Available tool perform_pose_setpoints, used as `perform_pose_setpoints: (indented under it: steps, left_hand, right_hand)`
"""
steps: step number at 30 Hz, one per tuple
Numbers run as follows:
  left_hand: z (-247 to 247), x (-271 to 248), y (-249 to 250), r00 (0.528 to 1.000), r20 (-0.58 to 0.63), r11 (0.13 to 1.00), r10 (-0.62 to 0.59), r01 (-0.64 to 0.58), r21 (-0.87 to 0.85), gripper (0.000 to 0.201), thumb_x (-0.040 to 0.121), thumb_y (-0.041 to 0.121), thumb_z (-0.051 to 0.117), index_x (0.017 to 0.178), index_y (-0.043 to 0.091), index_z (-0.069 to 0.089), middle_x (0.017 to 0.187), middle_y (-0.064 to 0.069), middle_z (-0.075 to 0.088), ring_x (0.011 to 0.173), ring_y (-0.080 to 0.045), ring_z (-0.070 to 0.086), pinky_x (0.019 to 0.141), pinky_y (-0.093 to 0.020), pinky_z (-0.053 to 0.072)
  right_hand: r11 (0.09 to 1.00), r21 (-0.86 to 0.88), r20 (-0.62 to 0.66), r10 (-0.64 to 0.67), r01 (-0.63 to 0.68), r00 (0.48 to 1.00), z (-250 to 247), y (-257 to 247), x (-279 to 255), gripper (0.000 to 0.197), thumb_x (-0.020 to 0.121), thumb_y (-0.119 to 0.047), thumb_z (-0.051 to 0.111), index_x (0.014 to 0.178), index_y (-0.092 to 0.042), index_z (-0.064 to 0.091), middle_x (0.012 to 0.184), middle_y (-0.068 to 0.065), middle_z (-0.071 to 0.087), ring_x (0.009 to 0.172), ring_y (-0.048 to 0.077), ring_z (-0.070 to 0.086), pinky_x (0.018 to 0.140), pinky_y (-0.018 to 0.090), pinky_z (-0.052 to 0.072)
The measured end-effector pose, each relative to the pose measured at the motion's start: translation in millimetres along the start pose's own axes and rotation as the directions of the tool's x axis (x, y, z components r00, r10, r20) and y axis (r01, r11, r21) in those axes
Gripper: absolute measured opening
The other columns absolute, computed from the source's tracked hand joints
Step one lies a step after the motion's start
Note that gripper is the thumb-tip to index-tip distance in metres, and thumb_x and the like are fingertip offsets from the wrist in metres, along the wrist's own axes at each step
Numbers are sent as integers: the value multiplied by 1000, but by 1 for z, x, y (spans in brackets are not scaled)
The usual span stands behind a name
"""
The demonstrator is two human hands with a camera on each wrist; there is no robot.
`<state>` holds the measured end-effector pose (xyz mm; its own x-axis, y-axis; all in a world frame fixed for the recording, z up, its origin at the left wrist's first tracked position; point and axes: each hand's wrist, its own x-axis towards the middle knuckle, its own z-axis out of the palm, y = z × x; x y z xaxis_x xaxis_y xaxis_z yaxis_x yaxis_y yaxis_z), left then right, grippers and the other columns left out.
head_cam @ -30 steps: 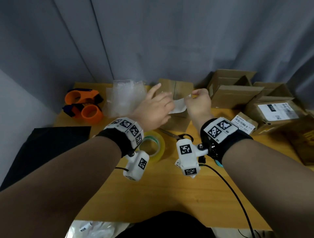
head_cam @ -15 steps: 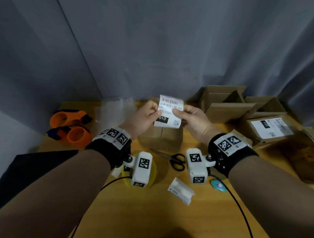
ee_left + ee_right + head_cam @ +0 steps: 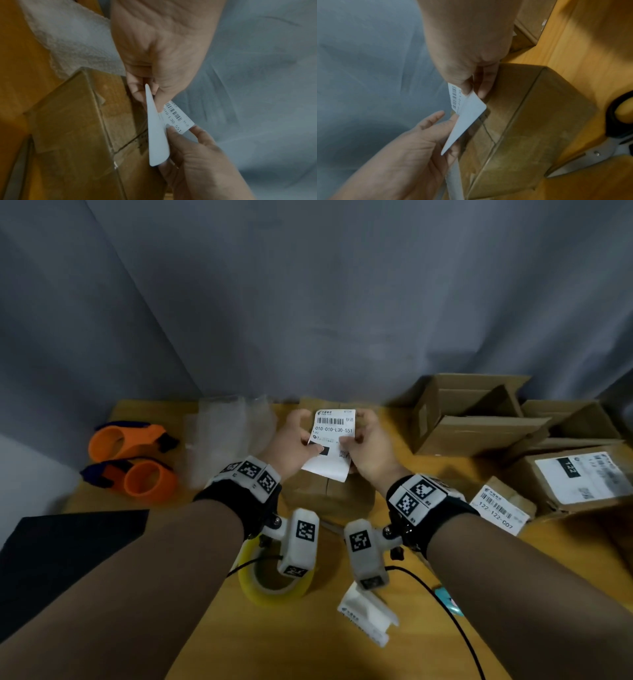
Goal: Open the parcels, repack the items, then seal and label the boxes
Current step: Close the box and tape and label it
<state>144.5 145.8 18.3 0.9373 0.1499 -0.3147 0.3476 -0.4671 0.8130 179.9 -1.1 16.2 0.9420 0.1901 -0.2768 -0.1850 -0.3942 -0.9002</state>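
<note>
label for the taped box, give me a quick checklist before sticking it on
1. Label gripped by both hands: ok, left hand and right hand pinch its side edges.
2. Print faces the person: ok, barcode and 010-010-L30-551 are readable.
3. Backing peeled off: cannot tell, though a white sheet splits from the printed layer in the wrist views.
4. Taped box closed: ok, tape runs over its seam.
5. Box top free for the label: ok, nothing lies on it.
6. Label flat: not ok, it curls between the hands.
</note>
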Motion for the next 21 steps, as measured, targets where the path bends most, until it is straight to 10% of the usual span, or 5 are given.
perform_pose_setpoints:
  steps: [17, 21]
  left_hand:
    - [10, 8, 2, 1000, -4, 989, 18, -17, 148, 40, 91, 10, 59, 131, 11, 54, 134, -7, 45, 115, -21, 53, 95, -26, 46]
    - [8, 8, 4, 1000, 30, 991, -8, 4, 131, 41, 91, 10, 59, 132, 12, 53, 137, -6, 46, 114, -20, 55, 97, -34, 48]
  right_hand:
    - [984, -178, -64, -34, 23, 997, 0, 5, 25, 51, 84, -5, 68, 125, -9, 37, 117, 8, 61, 99, 18, 62, 58, 15, 48]
    - [960, -282, -25, -15, 8, 1000, -5, 5, 25, 59, 83, -16, 72, 131, -15, 38, 121, 6, 62, 103, 22, 64, 77, 34, 57]
